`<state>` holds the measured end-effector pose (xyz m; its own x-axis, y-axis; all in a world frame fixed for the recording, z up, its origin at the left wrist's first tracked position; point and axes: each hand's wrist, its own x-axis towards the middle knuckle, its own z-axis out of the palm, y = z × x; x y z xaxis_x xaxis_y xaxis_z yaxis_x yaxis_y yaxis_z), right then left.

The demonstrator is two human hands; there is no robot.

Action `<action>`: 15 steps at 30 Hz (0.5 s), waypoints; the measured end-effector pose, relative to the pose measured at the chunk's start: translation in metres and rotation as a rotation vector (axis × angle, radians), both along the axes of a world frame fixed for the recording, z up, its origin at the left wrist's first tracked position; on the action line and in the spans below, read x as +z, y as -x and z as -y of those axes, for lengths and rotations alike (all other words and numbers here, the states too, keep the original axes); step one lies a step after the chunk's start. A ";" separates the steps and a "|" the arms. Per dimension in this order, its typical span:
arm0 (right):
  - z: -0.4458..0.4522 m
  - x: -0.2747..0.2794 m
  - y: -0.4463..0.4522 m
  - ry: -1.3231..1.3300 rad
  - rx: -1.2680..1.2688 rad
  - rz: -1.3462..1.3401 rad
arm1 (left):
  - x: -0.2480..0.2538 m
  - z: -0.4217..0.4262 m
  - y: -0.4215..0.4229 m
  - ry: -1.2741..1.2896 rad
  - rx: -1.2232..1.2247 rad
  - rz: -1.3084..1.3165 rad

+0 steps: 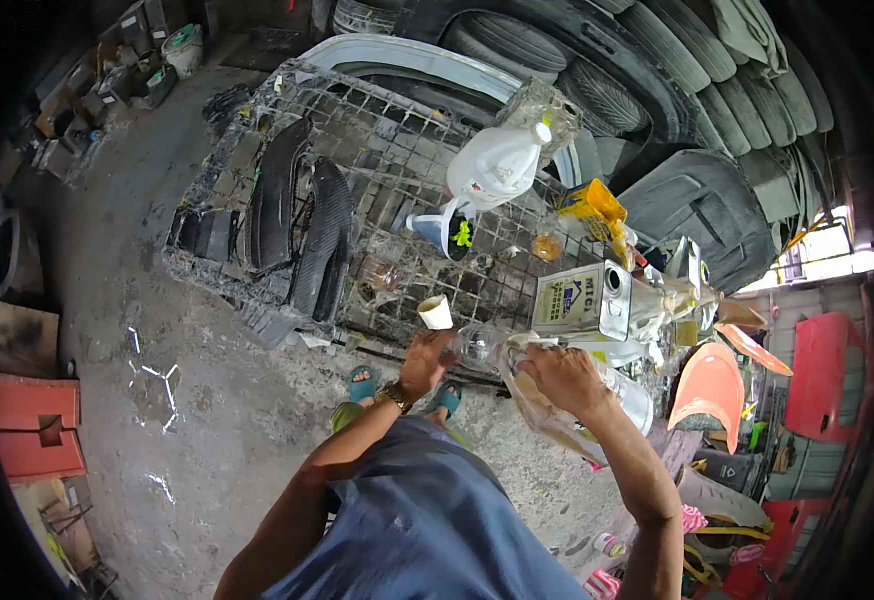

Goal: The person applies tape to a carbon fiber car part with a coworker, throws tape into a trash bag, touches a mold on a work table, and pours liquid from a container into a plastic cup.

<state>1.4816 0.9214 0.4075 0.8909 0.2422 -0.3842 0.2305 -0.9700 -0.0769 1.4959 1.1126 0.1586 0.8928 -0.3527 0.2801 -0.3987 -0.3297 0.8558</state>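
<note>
My left hand [423, 366], a watch on its wrist, has its fingers against the near side of a clear plastic cup [477, 345] and appears to hold it. My right hand [563, 380] is closed on the top of a large stained, translucent jug [549, 418]. The jug is tilted, its narrow end toward the clear cup. Whether liquid is flowing between them I cannot tell. Just beyond my left hand, a white paper cup [436, 312] sits at the edge of the wire-mesh table [397, 165].
On the mesh stand a rectangular thinner can [569, 298], a big white jug [497, 165], a cut blue-white bottle [442, 225] and a yellow container [593, 205]. Dark curved panels [322, 240] lie at left. Tyres [667, 45] are stacked behind; orange parts [707, 385] stand right.
</note>
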 end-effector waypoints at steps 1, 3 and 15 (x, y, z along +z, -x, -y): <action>0.000 -0.002 0.000 0.003 0.013 0.014 | -0.001 0.000 0.000 0.028 -0.012 -0.001; -0.003 -0.001 -0.002 0.024 0.017 -0.019 | -0.006 0.001 0.002 0.069 -0.025 -0.015; -0.019 0.006 -0.004 0.121 0.094 -0.017 | -0.021 0.008 0.012 0.070 -0.044 -0.070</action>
